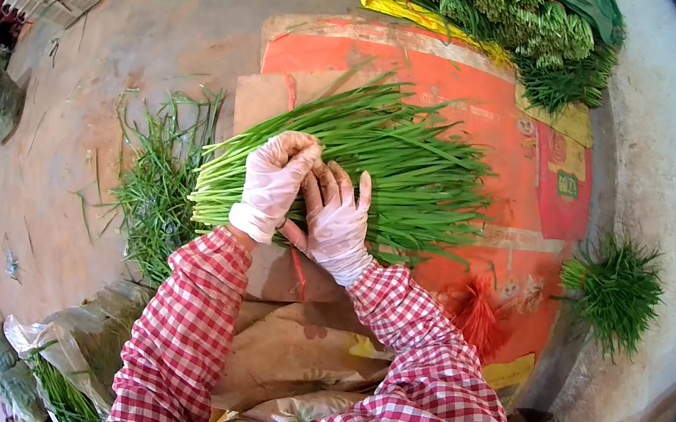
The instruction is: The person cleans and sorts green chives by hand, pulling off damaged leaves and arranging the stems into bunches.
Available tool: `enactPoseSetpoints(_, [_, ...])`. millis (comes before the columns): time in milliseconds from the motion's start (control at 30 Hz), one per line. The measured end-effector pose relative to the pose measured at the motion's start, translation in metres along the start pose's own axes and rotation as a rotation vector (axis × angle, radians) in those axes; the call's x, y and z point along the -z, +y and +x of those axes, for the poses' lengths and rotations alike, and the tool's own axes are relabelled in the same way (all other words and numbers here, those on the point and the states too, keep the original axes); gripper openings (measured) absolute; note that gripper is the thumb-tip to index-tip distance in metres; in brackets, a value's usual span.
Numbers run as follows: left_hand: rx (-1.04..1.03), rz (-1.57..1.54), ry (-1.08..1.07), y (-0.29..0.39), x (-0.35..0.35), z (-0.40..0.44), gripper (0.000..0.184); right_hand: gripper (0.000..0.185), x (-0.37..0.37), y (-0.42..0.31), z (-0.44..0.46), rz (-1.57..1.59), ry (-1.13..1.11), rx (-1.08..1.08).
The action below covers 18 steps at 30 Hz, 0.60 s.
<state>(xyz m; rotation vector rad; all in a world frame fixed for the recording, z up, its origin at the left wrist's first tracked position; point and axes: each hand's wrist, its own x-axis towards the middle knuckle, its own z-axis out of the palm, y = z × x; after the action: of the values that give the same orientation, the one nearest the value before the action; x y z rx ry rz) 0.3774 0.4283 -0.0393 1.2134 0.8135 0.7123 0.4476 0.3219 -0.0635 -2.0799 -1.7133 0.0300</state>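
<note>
A wide bunch of garlic chives [421, 175] lies in front of me, pale stem ends to the left and green tips to the right. My left hand [277, 181], in a thin whitish glove, is over the stem side with its fingers closed in a pinch; what is between them is hidden. Close beside it, my gloved right hand [338, 220] rests on the chives, fingers bent but apart, fingertips near the left ones. A pinkish rod-like piece [293, 235] shows between my wrists; its kind is unclear. Red ties [298, 274] stick out from under the bunch.
Loose chive scraps [156, 185] are heaped at the left. Stacked chive bundles [504, 14] lie at the back right, and a small bundle [616, 289] sits by the wall. Red strings [478, 321] lie on the orange sheet [460, 81]. Plastic bags [92, 328] stand front left.
</note>
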Motion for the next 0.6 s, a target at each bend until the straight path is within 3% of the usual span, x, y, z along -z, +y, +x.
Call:
enactPoseSetpoints(333, [0.007, 0.03, -0.044, -0.006, 0.003, 0.006, 0.004, 0.081, -0.003, 0.002, -0.003, 0.02, 0.066, -0.003])
enactPoseSetpoints(400, [0.164, 0.112, -0.022, 0.004, 0.006, 0.005, 0.006, 0.087, -0.005, 0.002, -0.004, -0.094, -0.027, -0.011])
enactPoseSetpoints(467, [0.004, -0.068, 0.001, 0.015, 0.019, -0.007, 0.01, 0.077, 0.004, -0.008, 0.005, 0.049, -0.044, 0.034])
enactPoseSetpoints(500, [-0.058, 0.018, 0.124, 0.029, 0.026, -0.014, 0.008, 0.076, -0.004, -0.013, 0.003, 0.077, 0.026, 0.091])
enactPoseSetpoints(533, [-0.168, 0.204, 0.054, 0.037, 0.045, -0.017, 0.013, 0.074, -0.006, -0.019, 0.0, 0.053, 0.021, 0.105])
enactPoseSetpoints(567, [-0.434, 0.441, 0.091, 0.056, 0.071, -0.026, 0.016, 0.071, -0.018, -0.032, 0.011, 0.002, 0.005, 0.112])
enactPoseSetpoints(600, [-0.389, 0.337, 0.265, 0.07, 0.079, -0.027, 0.016, 0.068, -0.023, -0.029, 0.011, -0.053, 0.056, 0.145])
